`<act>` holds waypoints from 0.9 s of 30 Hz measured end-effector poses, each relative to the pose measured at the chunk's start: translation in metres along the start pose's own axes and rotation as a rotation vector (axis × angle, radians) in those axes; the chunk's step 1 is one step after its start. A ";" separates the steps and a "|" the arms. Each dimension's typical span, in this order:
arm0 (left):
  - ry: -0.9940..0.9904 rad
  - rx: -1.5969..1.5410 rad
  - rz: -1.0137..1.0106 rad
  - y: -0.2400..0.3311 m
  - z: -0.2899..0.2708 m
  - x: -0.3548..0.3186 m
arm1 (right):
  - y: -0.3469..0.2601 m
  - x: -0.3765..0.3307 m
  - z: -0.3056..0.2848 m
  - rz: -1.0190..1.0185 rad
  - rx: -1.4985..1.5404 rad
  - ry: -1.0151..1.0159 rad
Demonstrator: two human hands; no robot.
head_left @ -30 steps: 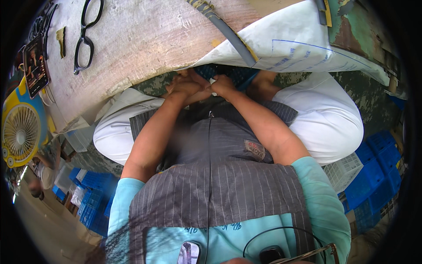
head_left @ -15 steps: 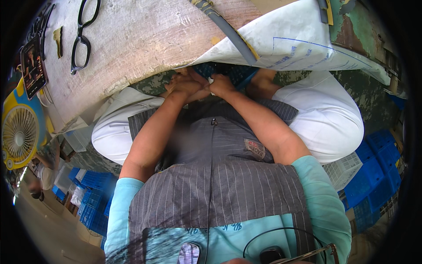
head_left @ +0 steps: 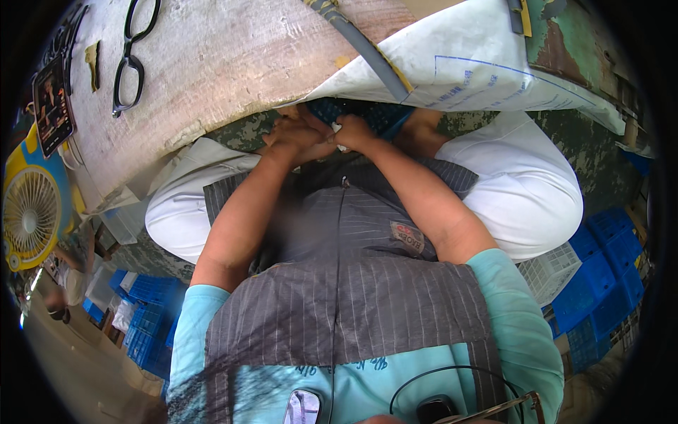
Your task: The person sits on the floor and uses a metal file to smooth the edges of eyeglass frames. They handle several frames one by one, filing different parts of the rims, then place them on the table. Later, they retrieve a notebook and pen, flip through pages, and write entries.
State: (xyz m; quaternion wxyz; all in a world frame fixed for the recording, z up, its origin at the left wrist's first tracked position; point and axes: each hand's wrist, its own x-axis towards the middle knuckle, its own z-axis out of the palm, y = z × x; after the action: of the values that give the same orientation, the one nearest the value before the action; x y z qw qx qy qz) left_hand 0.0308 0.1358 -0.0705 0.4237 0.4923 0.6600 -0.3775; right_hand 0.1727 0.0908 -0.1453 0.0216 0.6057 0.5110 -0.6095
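Below the table edge, in front of my lap, both my hands are close together. My right hand (head_left: 354, 134) is closed on a small white wad (head_left: 337, 130), perhaps tissue or cloth; only bits of it show between the fingers. Beside it, my left hand (head_left: 291, 134) is curled with its knuckles up, and whatever its fingers hold is hidden. The right fingers meet the left hand's inner side. Just past the hands is a dark blue basket (head_left: 393, 120), partly under the table. Bare skin of a foot (head_left: 421, 128) shows to its right.
The worn table (head_left: 233, 63) curves across the front, with black glasses frames (head_left: 128, 67), a phone (head_left: 53, 106) and a grey tube (head_left: 360, 49) over a white printed sheet (head_left: 466, 42). A yellow fan (head_left: 30, 219) stands left. Blue crates (head_left: 600, 261) stack at right, more at left.
The white wad shows a little more between my hands, and the right hand has shifted slightly. The whole view has moved a touch; otherwise my hands stay in place.
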 end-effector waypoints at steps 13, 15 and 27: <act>-0.072 -0.048 0.012 -0.007 -0.003 0.013 | -0.006 -0.003 -0.009 0.285 0.467 -0.109; -0.060 -0.039 -0.069 -0.002 -0.002 0.006 | -0.014 -0.005 -0.011 0.267 0.412 -0.104; -0.011 -0.016 -0.065 0.008 -0.009 -0.004 | -0.027 -0.009 -0.015 0.179 0.115 -0.084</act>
State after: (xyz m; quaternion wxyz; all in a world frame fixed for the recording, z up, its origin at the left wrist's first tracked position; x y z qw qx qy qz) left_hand 0.0373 0.1449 -0.0639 0.4190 0.4651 0.6762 -0.3884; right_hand 0.1681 0.1077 -0.1183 0.0623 0.6231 0.4177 -0.6584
